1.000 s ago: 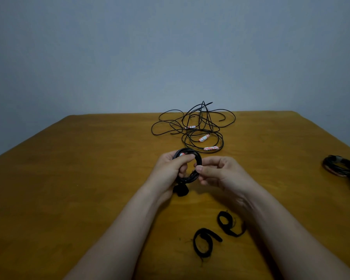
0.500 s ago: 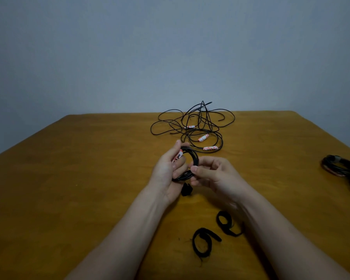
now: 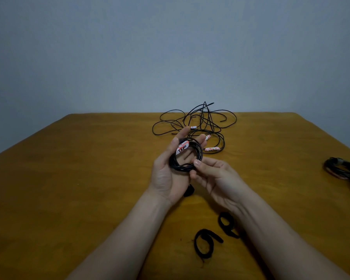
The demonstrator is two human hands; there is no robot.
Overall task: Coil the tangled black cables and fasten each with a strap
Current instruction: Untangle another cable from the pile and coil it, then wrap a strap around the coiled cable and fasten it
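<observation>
A small coiled black cable with a white and red label lies across the palm and fingers of my left hand, which is turned palm up. My right hand pinches the coil's lower right edge between thumb and fingers. A black strap end hangs below the hands. Behind them lies the tangled pile of black cables with white-red labels. Two loose black straps, one nearer me and another by my right forearm, rest curled on the table.
The wooden table ends at a grey wall behind the tangle. Coiled dark cables lie at the right edge of the table.
My left hand has rolled palm up, laying the coil flat so its label faces me. My right hand has shifted to the coil's lower right rim. The dangling strap end sits lower.
</observation>
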